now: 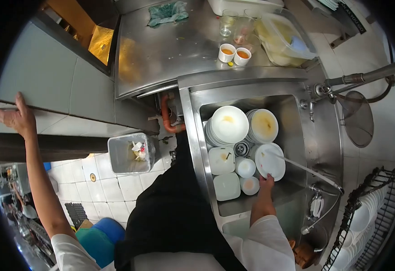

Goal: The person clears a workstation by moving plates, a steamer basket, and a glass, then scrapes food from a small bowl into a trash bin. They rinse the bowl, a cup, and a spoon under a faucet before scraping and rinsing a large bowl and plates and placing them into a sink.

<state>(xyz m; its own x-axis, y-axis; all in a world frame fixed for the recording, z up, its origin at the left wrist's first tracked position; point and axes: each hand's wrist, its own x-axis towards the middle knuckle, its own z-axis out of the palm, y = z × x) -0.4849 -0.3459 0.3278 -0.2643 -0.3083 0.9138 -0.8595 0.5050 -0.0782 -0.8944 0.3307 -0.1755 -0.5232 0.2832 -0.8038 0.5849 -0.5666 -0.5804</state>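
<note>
In the head view my right hand [266, 182] grips the near edge of a white oval plate [266, 168] inside the steel sink [296, 131]. Around it stand a stack of white bowls [229, 125], a stack of stained round plates [264, 126], square dishes [226, 187] and small bowls [245, 167]. Part of a faucet spout [303, 168] crosses over the plate. Far to the left, my left hand [17, 118] is stretched out with thumb and fingers apart, at the edge of the tiled wall [48, 77]; whether it touches cannot be made out.
A lined waste bin [116, 156] stands on the tiled floor left of the sink. Two sauce cups [226, 53], drinking glasses [228, 23] and a plastic tub [306, 47] sit on the steel counter [161, 58]. A strainer [358, 119] hangs right, above a plate rack [364, 221].
</note>
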